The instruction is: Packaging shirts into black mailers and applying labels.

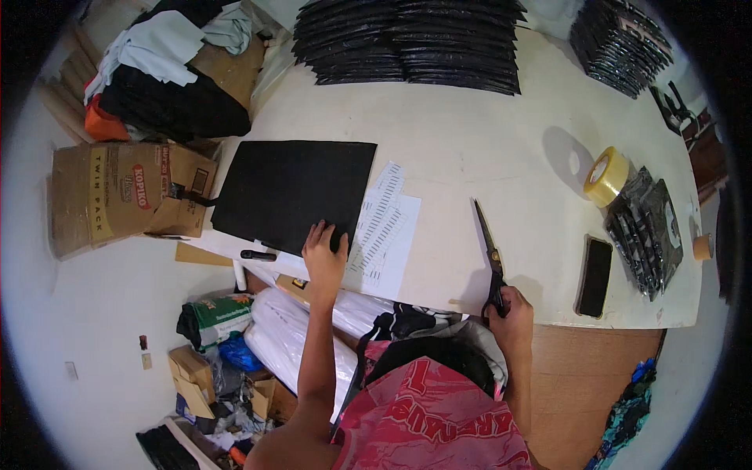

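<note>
White table (454, 141) in a cluttered room. At far left, printed cardboard box (117, 192), next to the table's left edge. Black rectangular sheet (294, 188) lies flat on the table's left part. Left hand (323, 262) on the sheet's near right corner, fingers slack and slightly spread on top. Printed papers (395, 235) just right of it, partly under the sheet. Stacked black packages (407, 47) at the far side. Scissors (487, 243) at the near edge, blades together, pointing away; right hand (513, 317) has fingers wrapped around the black handles. Further right: phone (595, 276), yellowish tape roll (607, 176), dark plastic packets (650, 235).
</note>
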`<action>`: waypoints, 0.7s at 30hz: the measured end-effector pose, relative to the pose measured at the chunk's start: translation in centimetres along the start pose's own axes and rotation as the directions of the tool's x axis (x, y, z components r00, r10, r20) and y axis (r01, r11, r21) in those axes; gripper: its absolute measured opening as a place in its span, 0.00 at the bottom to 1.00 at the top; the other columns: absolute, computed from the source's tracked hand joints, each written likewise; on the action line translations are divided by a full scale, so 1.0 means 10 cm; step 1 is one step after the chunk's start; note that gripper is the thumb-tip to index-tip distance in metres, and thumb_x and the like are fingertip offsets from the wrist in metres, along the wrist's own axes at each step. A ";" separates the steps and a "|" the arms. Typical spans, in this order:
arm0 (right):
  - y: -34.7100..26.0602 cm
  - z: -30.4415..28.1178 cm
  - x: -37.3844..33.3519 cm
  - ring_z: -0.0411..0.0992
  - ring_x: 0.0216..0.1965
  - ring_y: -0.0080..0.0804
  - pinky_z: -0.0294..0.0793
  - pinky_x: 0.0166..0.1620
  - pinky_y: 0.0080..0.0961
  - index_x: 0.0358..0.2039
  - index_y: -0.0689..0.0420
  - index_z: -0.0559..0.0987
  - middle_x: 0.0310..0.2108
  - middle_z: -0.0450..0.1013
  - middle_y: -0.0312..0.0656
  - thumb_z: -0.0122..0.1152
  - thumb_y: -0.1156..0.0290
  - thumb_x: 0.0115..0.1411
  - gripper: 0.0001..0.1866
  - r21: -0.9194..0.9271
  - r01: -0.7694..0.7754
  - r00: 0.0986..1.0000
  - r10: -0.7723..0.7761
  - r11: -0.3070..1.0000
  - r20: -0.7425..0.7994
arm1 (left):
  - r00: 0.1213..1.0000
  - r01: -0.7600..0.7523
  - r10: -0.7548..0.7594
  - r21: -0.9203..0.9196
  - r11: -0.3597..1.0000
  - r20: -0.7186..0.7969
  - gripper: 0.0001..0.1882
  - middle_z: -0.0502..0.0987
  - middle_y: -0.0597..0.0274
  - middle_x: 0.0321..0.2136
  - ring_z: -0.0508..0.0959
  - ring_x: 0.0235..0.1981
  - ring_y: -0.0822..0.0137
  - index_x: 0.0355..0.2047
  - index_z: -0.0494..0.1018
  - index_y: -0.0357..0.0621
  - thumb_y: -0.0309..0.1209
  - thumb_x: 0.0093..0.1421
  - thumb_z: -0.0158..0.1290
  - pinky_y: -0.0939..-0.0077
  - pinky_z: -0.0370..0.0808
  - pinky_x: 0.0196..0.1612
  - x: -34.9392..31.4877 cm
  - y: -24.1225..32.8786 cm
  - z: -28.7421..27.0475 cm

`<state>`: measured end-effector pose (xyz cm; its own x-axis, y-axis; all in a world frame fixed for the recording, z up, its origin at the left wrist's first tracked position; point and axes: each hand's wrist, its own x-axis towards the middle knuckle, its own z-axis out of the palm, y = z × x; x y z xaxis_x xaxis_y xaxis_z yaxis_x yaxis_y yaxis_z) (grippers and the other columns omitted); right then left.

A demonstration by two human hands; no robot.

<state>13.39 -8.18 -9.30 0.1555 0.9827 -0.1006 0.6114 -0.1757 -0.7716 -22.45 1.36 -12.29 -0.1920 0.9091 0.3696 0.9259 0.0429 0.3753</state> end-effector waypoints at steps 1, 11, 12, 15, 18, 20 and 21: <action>0.00 -0.01 0.00 0.76 0.31 0.50 0.74 0.36 0.37 0.36 0.64 0.75 0.30 0.75 0.53 0.65 0.79 0.45 0.16 0.003 -0.011 1.000 0.011 1.000 0.009 | 1.000 0.000 0.000 -0.002 1.000 -0.002 0.16 0.75 0.44 0.49 0.72 0.53 0.45 0.40 0.77 0.35 0.33 0.54 0.59 0.54 0.68 0.55 0.00 0.00 0.00; 0.03 0.02 0.09 0.75 0.33 0.51 0.74 0.38 0.37 0.37 0.65 0.76 0.31 0.75 0.54 0.64 0.78 0.45 0.16 -0.027 -0.003 1.000 0.003 1.000 -0.002 | 0.998 -0.014 0.013 -0.006 1.000 -0.055 0.07 0.79 0.47 0.36 0.78 0.40 0.46 0.33 0.77 0.34 0.25 0.57 0.53 0.58 0.74 0.44 0.00 0.02 -0.05; 0.04 0.00 0.13 0.75 0.33 0.51 0.74 0.38 0.38 0.37 0.65 0.76 0.31 0.75 0.54 0.64 0.78 0.45 0.16 -0.032 0.002 1.000 -0.002 0.999 -0.009 | 0.999 0.022 -0.023 -0.024 0.999 -0.034 0.06 0.79 0.47 0.33 0.78 0.37 0.46 0.32 0.77 0.34 0.24 0.58 0.52 0.57 0.74 0.41 0.01 0.05 -0.08; 0.01 -0.04 0.19 0.75 0.33 0.51 0.74 0.39 0.38 0.37 0.66 0.76 0.31 0.75 0.54 0.63 0.77 0.45 0.16 -0.012 0.013 1.000 -0.013 1.000 -0.016 | 0.994 0.082 -0.084 -0.025 0.996 -0.072 0.06 0.79 0.44 0.33 0.80 0.34 0.47 0.33 0.77 0.32 0.23 0.59 0.53 0.62 0.75 0.37 0.03 0.11 -0.16; -0.03 -0.05 0.26 0.75 0.32 0.49 0.74 0.38 0.37 0.37 0.66 0.76 0.31 0.75 0.53 0.63 0.78 0.45 0.16 0.006 0.017 1.000 -0.017 1.000 -0.009 | 0.993 0.071 -0.078 -0.084 0.994 -0.090 0.06 0.80 0.44 0.30 0.80 0.31 0.47 0.33 0.77 0.32 0.24 0.59 0.53 0.64 0.76 0.35 0.02 0.02 -0.15; 0.00 -0.04 0.26 0.75 0.32 0.48 0.74 0.37 0.37 0.36 0.66 0.76 0.30 0.75 0.53 0.63 0.78 0.45 0.15 -0.001 0.010 1.000 -0.010 1.000 0.004 | 0.990 0.078 -0.091 -0.115 0.990 -0.110 0.06 0.80 0.44 0.30 0.80 0.30 0.47 0.33 0.77 0.32 0.24 0.59 0.53 0.64 0.76 0.34 0.02 0.03 -0.16; 0.01 -0.03 0.26 0.75 0.31 0.47 0.74 0.37 0.36 0.36 0.66 0.76 0.30 0.75 0.53 0.63 0.78 0.45 0.15 0.003 0.033 0.999 -0.033 0.999 -0.019 | 0.988 0.085 -0.103 -0.146 0.986 -0.118 0.06 0.80 0.44 0.29 0.80 0.30 0.48 0.33 0.76 0.32 0.24 0.59 0.54 0.65 0.76 0.33 0.03 0.03 -0.15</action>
<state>14.11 -5.63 -9.48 0.1504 0.9866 -0.0631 0.6137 -0.1432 -0.7765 -22.73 0.98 -10.80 -0.3231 0.8449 0.4264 0.8485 0.0590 0.5259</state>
